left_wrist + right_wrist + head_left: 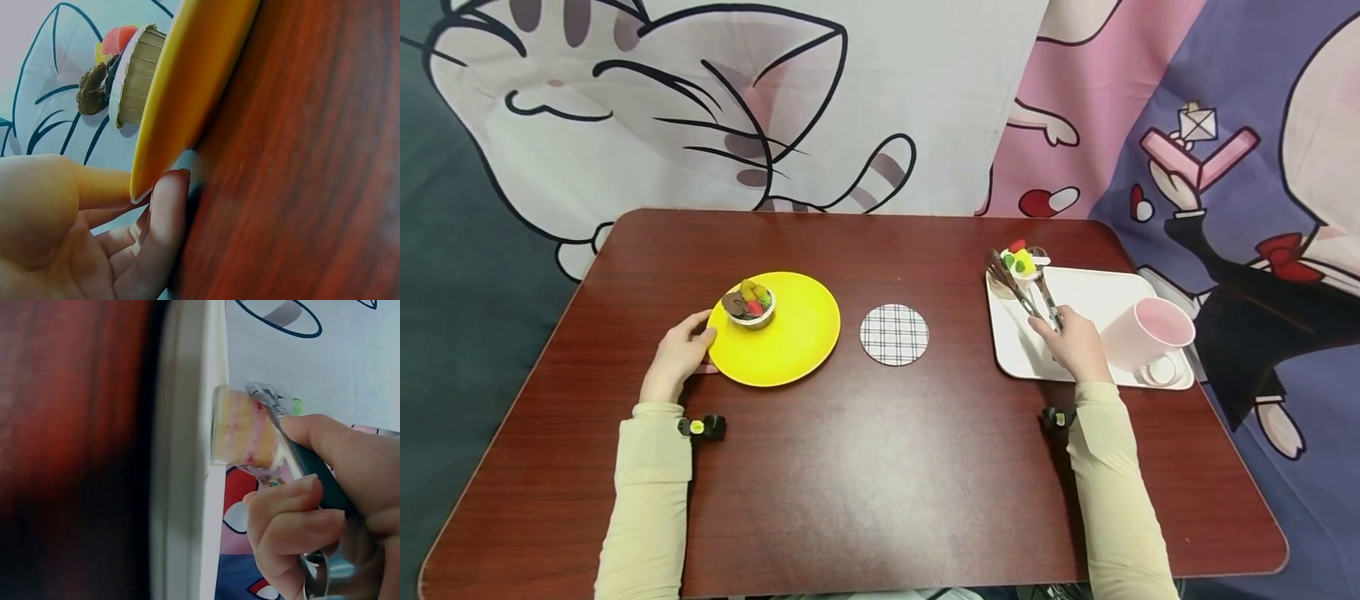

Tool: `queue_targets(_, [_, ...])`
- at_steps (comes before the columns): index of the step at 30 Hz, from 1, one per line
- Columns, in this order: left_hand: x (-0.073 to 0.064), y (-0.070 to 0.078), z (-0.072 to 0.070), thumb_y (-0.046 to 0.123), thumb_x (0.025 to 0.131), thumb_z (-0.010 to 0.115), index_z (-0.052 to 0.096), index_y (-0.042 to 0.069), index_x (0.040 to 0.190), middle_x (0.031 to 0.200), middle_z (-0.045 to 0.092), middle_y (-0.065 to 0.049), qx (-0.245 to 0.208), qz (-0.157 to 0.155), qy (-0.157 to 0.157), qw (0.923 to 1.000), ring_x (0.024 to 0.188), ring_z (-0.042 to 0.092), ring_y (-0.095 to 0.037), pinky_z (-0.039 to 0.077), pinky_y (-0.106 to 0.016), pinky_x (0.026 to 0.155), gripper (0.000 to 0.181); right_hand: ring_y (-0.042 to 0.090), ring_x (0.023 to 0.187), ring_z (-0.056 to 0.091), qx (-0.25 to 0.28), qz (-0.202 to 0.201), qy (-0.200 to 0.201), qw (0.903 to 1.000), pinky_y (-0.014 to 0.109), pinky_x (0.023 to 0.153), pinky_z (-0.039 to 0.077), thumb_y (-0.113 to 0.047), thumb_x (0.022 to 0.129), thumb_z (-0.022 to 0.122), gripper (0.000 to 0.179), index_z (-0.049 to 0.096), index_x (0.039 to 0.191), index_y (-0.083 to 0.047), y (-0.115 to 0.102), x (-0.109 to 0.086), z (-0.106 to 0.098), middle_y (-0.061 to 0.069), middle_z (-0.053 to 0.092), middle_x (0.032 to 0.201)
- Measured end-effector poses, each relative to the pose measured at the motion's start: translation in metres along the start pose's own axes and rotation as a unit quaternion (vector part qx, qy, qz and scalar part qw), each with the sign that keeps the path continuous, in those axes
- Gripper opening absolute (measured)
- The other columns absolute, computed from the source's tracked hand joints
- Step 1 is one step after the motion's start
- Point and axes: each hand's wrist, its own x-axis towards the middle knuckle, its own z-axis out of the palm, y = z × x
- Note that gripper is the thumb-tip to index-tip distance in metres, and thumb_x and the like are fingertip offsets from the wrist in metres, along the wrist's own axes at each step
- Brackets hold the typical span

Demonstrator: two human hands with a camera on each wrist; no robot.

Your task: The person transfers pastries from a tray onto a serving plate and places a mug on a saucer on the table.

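Observation:
My left hand [679,357] pinches the left rim of a yellow plate [797,346], thumb on top and fingers underneath. On the plate's upper left sits a small cupcake [139,78] in a pleated cup, with brown, red and yellow-green toppings. My right hand [1081,343] grips metal tongs [1024,298] over a white tray [1097,292]. The tongs' arms reach to either side of a layered cake [245,430] in a clear cup at the tray's upper left corner. Whether the tips touch the cup cannot be made out.
A pale pink mug [1138,337] is on the tray's right side, beside my right hand. Between plate and tray lies a round checked coaster [893,335]. The brown table [880,467] ends at a cartoon-printed cloth [940,108] behind.

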Motion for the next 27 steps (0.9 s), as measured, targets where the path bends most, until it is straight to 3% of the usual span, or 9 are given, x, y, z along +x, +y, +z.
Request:
queue_targets(7, [0.002,-0.001,0.000,0.035,0.105,0.036,0.021,0.017,0.156,0.117,0.051,-0.020,-0.003,-0.011,0.000,0.9999,0.069,0.060,-0.003,0.060,-0.022,0.067,0.056,0.042,0.080,0.058,-0.002,-0.015,0.036,0.9992,0.055,0.070,0.046,-0.037,0.095,0.057,0.046,0.057,0.111,0.005,0.004,-0.002,0.004,0.028,0.061,0.088])
queue_targets(20, [0.003,-0.003,-0.001,0.035,0.104,0.037,0.022,0.017,0.156,0.109,0.051,-0.017,-0.004,-0.004,0.001,1.0000,0.067,0.060,-0.003,0.060,-0.022,0.066,0.056,0.049,0.087,0.060,0.010,-0.030,0.066,0.9973,0.059,0.077,0.046,-0.032,0.094,0.059,0.045,0.057,0.119,0.005,0.006,-0.008,0.003,0.032,0.062,0.096])
queue_targets(27, [0.003,-0.001,-0.001,0.036,0.104,0.036,0.020,0.018,0.156,0.118,0.049,-0.019,-0.007,-0.018,-0.004,0.9998,0.068,0.060,-0.004,0.060,-0.022,0.067,0.057,0.041,0.081,0.059,0.002,-0.017,0.040,0.9991,0.054,0.072,0.047,-0.037,0.095,0.058,0.048,0.057,0.117,0.005,0.004,-0.011,-0.005,0.030,0.062,0.094])
